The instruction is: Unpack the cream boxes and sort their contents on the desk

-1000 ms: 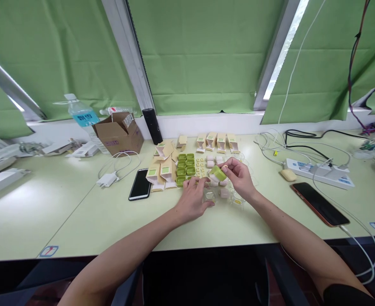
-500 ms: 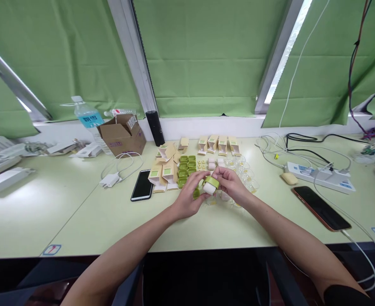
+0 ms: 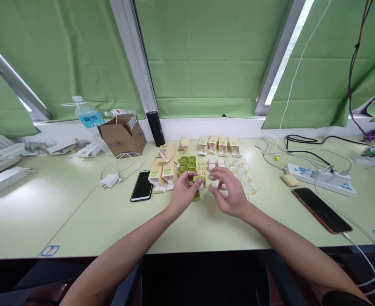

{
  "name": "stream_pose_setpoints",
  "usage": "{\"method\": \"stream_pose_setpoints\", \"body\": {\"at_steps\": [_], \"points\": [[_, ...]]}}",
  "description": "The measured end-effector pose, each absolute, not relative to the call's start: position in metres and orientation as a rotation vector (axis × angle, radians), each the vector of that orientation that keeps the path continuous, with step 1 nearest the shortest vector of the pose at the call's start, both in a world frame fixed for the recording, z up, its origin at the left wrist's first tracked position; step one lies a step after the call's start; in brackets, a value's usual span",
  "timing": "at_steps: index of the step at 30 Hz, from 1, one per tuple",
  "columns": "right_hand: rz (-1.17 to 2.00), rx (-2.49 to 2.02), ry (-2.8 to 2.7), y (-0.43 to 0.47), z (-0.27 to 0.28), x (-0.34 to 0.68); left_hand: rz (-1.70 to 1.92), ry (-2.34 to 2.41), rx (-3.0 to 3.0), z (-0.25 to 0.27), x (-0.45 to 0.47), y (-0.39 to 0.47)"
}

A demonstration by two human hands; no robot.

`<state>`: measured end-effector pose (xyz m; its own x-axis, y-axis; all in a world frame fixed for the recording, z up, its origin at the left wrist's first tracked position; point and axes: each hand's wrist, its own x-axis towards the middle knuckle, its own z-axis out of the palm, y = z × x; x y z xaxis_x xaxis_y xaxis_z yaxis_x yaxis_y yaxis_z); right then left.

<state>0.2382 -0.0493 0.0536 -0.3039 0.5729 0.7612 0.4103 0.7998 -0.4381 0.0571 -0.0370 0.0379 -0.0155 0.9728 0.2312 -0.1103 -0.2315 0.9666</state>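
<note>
My left hand (image 3: 183, 189) is closed around a green ring-like piece (image 3: 200, 180) with a white rounded insert (image 3: 201, 187) showing at its lower side. Just to the right, my right hand (image 3: 230, 193) hovers over the parts with thumb and forefinger apart; white cylinders (image 3: 215, 185) show behind its fingers. Green square cups (image 3: 183, 166) stand in rows beyond my left hand. Small yellow pieces (image 3: 201, 167) lie beside them. More pale cylinders (image 3: 221, 162) and several clear cups (image 3: 248, 174) are around my right hand, which partly hides them.
Open cream cartons (image 3: 163, 172) lie left of the cups, others (image 3: 218, 145) behind. A black phone (image 3: 142, 185) lies at left, another (image 3: 321, 209) at right by a power strip (image 3: 320, 178). A brown box (image 3: 122, 135) and black cylinder (image 3: 155, 128) stand at the back.
Both hands held the green and white piece together; now my right hand has let go and moved slightly away. My left hand has shifted a little left with the piece, turning it.
</note>
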Motion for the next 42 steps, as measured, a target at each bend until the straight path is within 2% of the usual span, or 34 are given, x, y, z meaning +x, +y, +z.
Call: {"method": "stream_pose_setpoints", "body": {"at_steps": [3, 7, 14, 22, 31, 37, 42], "points": [[-0.191, -0.719, -2.084, -0.052, 0.047, 0.234, 1.403, 0.966, 1.197, 0.042, 0.058, -0.041], [-0.349, -0.777, -2.283, -0.054, 0.053, 0.237, 1.394, 0.923, 1.11, 0.045, 0.058, -0.042], [-0.297, -0.992, -2.835, -0.056, 0.073, 0.244, 1.525, 0.977, 1.047, 0.044, 0.05, -0.031], [-0.255, -0.974, -2.493, -0.095, 0.109, 0.299, 1.497, 0.994, 1.077, 0.042, 0.048, -0.03], [-0.091, -0.91, -2.766, -0.142, 0.029, 0.257, 1.529, 1.03, 1.13, 0.039, 0.053, -0.032], [0.187, -0.881, -2.389, -0.126, 0.036, 0.277, 1.525, 1.039, 1.129, 0.042, 0.051, -0.034], [-0.063, -1.156, -2.071, -0.122, 0.043, 0.342, 1.521, 1.04, 1.133, 0.041, 0.051, -0.032]]}}
